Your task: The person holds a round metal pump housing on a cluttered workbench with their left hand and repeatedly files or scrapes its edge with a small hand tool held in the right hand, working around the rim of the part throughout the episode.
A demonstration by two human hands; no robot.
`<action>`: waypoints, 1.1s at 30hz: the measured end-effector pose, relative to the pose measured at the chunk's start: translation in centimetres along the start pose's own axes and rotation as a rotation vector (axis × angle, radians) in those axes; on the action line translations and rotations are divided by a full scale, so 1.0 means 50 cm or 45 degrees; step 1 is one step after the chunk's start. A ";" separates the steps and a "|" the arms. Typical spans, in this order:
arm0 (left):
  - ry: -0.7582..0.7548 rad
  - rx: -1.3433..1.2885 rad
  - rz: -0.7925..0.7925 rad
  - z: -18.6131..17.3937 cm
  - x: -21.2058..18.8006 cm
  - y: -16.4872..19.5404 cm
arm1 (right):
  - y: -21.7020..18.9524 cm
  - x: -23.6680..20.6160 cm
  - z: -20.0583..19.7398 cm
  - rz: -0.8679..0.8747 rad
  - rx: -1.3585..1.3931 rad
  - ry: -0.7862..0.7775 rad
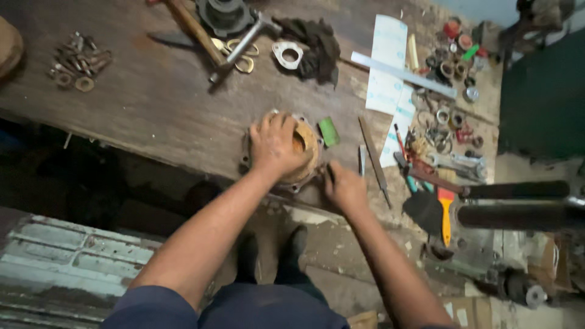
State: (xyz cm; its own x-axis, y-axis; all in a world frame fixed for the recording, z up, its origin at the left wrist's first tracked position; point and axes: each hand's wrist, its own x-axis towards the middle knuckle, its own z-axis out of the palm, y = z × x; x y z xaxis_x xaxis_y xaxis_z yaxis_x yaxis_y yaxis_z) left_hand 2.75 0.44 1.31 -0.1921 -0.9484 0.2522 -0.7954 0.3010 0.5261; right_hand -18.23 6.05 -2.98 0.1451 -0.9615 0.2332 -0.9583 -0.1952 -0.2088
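A round, rusty-brown metal flange part [306, 159] with bolt holes around its rim lies near the front edge of a worn wooden workbench [164, 103]. My left hand [275, 146] presses flat on top of it, fingers spread over the rim. My right hand [345, 186] rests just right of the part at the bench edge, fingers curled; whether it holds a small tool is unclear. A small green piece [329, 131] lies right beside the part.
A metal file [373, 159] and an orange-handled brush [445, 213] lie to the right. Rings, washers and wrenches [448, 131] crowd the right end. A hammer [194, 27], a gasket [287, 55], a dark rag [317, 42] and a bolt pile [78, 61] sit farther back.
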 end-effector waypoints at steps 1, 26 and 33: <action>-0.007 0.008 -0.012 -0.001 0.000 0.001 | -0.002 0.000 0.000 0.023 0.005 -0.020; -0.020 0.036 -0.031 -0.013 0.007 0.009 | -0.057 -0.038 0.005 0.272 -0.039 0.052; -0.043 0.022 -0.054 -0.018 0.008 0.014 | -0.085 -0.060 0.007 0.330 0.016 0.079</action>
State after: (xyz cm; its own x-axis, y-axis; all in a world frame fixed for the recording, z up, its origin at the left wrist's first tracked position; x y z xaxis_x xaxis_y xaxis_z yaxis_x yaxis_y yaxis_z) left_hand 2.63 0.37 2.49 -0.1773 -0.9631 0.2024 -0.8130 0.2592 0.5214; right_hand -14.49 9.67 -3.13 -0.1203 -0.9661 0.2283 -0.9583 0.0530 -0.2807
